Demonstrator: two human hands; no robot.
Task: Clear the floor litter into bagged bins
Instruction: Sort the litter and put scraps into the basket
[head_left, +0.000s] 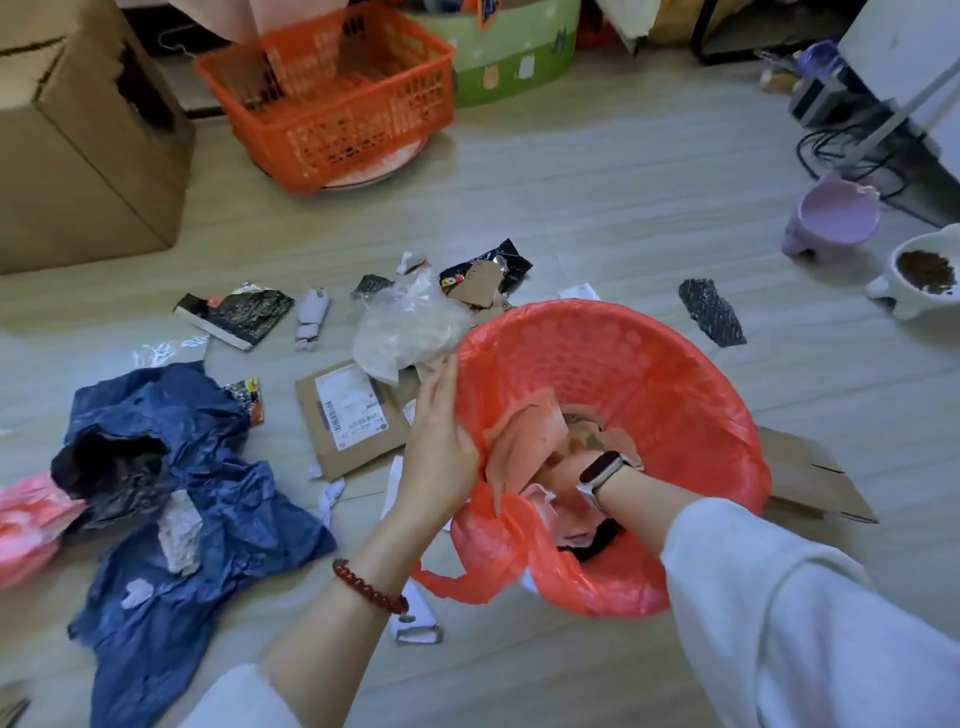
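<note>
**A:** What is nearest to you?

**B:** Two arms in pale sleeves reach toward a bin (675, 364) lined with a red plastic bag (519, 561). The left hand (441, 441), with a dark red bead bracelet (369, 587) on its wrist, rests against the bin's near-left rim, fingers straight and close together, pressing the bag's edge.

**A:** And the right?

**B:** The right hand (566, 467) is down inside the bin among torn cardboard pieces (530, 431). A watch (600, 470) shows on the wrist, but the fingers are buried, so I cannot tell whether they grip anything.

**A:** Where is the litter?

**B:** Mostly left of the bin, on the floor. A crumpled blue plastic sheet (208, 519) lies far left; a flat cardboard mailer (348, 421) with a label sits just beside the bin. Beyond it, touching the bin's far-left rim, is a clear plastic bag (405, 327), then black foil wrappers (239, 312) (one more lies right of the bin).

**A:** Farther back?

**B:** An orange basket (332, 104) and a brown cardboard box (78, 156), well behind the bin. Two pet bowls (831, 218) stand to the far right.
</note>
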